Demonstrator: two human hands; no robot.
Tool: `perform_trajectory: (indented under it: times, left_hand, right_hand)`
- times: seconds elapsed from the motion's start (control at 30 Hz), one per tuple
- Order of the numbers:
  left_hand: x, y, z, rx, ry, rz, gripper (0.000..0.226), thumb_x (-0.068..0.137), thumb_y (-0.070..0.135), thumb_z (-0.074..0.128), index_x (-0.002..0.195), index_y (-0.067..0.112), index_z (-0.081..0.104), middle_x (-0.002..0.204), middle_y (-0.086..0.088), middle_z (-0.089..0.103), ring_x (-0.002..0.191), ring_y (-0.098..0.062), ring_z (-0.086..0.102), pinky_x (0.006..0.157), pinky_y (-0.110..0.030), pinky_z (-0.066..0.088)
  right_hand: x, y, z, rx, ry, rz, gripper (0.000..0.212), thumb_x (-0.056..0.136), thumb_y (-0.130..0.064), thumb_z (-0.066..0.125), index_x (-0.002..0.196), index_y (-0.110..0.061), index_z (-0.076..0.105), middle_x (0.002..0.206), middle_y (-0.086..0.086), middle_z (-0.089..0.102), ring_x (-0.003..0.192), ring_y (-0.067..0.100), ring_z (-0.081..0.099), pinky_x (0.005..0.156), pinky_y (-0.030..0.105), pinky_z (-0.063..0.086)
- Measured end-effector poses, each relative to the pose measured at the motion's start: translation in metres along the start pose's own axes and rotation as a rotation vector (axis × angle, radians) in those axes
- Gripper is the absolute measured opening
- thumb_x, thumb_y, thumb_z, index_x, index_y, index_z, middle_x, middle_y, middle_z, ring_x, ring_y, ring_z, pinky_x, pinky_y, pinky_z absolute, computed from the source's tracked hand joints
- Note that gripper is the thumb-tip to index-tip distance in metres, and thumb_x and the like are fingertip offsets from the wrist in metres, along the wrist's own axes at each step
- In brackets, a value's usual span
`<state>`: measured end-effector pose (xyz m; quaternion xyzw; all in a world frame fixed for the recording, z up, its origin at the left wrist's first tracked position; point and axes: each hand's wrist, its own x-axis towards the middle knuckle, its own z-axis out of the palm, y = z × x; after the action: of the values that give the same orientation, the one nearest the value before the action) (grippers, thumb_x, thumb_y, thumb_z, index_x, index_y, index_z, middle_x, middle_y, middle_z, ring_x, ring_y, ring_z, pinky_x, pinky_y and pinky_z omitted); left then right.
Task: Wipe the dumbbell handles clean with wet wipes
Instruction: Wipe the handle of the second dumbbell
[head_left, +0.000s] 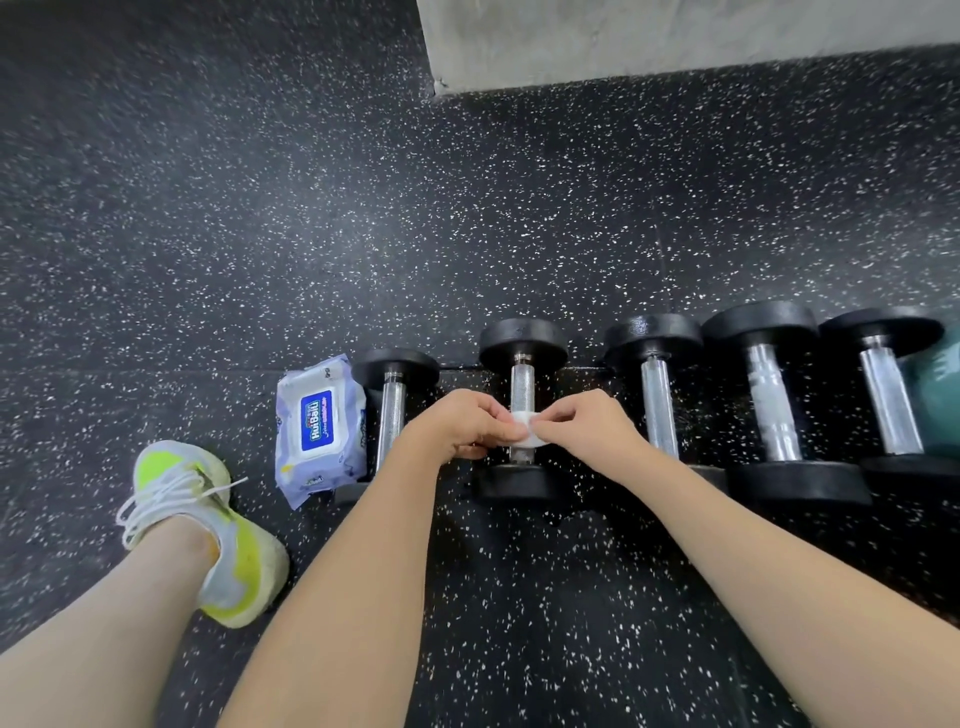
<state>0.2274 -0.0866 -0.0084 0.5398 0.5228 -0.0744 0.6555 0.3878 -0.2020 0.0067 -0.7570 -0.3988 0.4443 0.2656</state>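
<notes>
While a folded wet wipe (530, 434) is pinched by both the left hand (460, 423) and the right hand (587, 426), the second dumbbell's handle (522, 387) is being wrapped.
A wiping stroke along that handle is judged next; travel is bounded by its two black heads, the wipes pack (319, 423) lying left beyond the first dumbbell (392, 410), neighbours close on the right.

I saw five dumbbells in a row on the floor (467, 208) across the frame's right half. The wipe pack (320, 426) lay just left of the leftmost dumbbell (390, 415). Both hands met over the second dumbbell (522, 384), left hand (457, 426) and right hand (587, 428) pinching a wipe (530, 434) on its handle. A shoe (208, 525) sat lower left; a wall base (675, 41) ran along the upper right.
</notes>
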Motion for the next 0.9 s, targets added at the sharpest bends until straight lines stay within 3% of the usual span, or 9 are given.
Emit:
perform_trajectory:
  times: [0.2, 0.37, 0.57, 0.7, 0.8, 0.9]
  left_hand:
    - [-0.007, 0.005, -0.001, 0.250, -0.089, -0.087, 0.023, 0.069, 0.017, 0.092, 0.069, 0.021, 0.070, 0.071, 0.003, 0.066, 0.073, -0.014, 0.054, 0.063, -0.024, 0.045]
    - [-0.005, 0.005, -0.002, 0.267, -0.052, -0.046, 0.023, 0.067, 0.017, 0.093, 0.068, 0.023, 0.070, 0.074, 0.004, 0.069, 0.077, -0.012, 0.057, 0.064, -0.023, 0.044]
    - [0.003, -0.003, 0.005, -0.061, 0.171, 0.073, 0.020, 0.072, 0.002, 0.087, 0.076, 0.010, 0.070, 0.075, -0.008, 0.070, 0.071, -0.022, 0.053, 0.049, -0.021, 0.034]
    - [0.011, -0.004, 0.013, -0.166, 0.298, 0.145, 0.019, 0.070, 0.005, 0.088, 0.074, 0.016, 0.073, 0.077, -0.001, 0.071, 0.072, -0.019, 0.057, 0.057, -0.021, 0.042]
    - [0.016, -0.005, 0.017, -0.232, 0.407, 0.185, 0.019, 0.071, 0.008, 0.089, 0.073, 0.020, 0.074, 0.077, 0.005, 0.074, 0.072, -0.011, 0.064, 0.070, -0.025, 0.048]
    - [0.021, -0.004, 0.023, -0.249, 0.519, 0.229, 0.016, 0.072, 0.012, 0.088, 0.075, 0.022, 0.076, 0.081, 0.004, 0.076, 0.083, -0.016, 0.070, 0.081, -0.031, 0.055]
  right_hand:
    - [-0.001, 0.000, 0.000, -0.117, -0.125, 0.009, 0.005, 0.073, -0.028, 0.081, 0.070, -0.024, 0.079, 0.053, -0.014, 0.059, 0.045, -0.001, 0.045, 0.042, 0.008, 0.032]
    - [0.002, 0.002, 0.001, -0.126, -0.122, 0.001, 0.006, 0.074, -0.029, 0.081, 0.072, -0.024, 0.078, 0.058, -0.014, 0.063, 0.048, -0.002, 0.048, 0.042, 0.007, 0.032]
    - [0.007, 0.008, 0.007, -0.007, 0.051, -0.005, 0.005, 0.087, -0.027, 0.075, 0.088, -0.023, 0.079, 0.085, -0.011, 0.073, 0.077, 0.003, 0.062, 0.062, 0.017, 0.042]
    - [0.010, 0.005, 0.010, 0.039, 0.092, -0.006, 0.012, 0.090, -0.026, 0.070, 0.098, -0.025, 0.078, 0.092, -0.010, 0.073, 0.085, 0.006, 0.066, 0.066, 0.017, 0.045]
    - [0.013, 0.001, 0.010, 0.034, 0.097, -0.009, 0.019, 0.093, -0.026, 0.065, 0.110, -0.026, 0.074, 0.099, -0.008, 0.072, 0.075, 0.000, 0.061, 0.055, 0.009, 0.037]
    - [0.014, -0.002, 0.009, 0.008, 0.084, -0.029, 0.028, 0.094, -0.019, 0.061, 0.120, -0.025, 0.069, 0.099, -0.007, 0.071, 0.060, -0.002, 0.052, 0.047, 0.008, 0.035]
